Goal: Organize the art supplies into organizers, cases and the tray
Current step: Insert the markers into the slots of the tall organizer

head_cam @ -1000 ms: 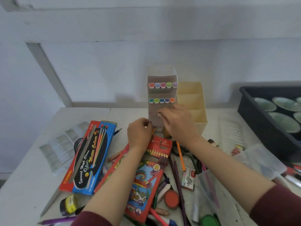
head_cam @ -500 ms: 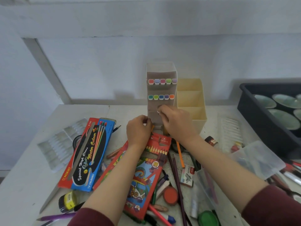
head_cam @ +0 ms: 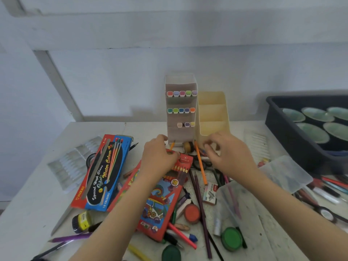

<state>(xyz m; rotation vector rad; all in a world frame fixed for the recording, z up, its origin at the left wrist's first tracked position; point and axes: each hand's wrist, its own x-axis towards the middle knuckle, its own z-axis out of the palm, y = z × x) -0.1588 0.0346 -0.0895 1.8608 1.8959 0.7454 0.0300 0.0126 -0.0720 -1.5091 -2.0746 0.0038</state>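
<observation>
Tiered organizer (head_cam: 180, 135) holds three marker rows (head_cam: 181, 110), apparently.

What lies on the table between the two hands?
Head view: an orange pencil and a small round tan object lie between the left hand and right hand.

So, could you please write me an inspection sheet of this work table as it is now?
Surface: white table, mostly covered by supplies.
Job's things: clear marker organizer upright, markers in three rows; cream organizer beside it; black tray holding green dishes; clear case at right.
Clutter: blue pencil box, red pencil box, orange pencil, green lid, loose pencils.
Grippers: left hand and right hand before the organizers, fingers curled; any hold cannot be told.
Cables: nothing seen.
Surroundings: white wall behind.
</observation>
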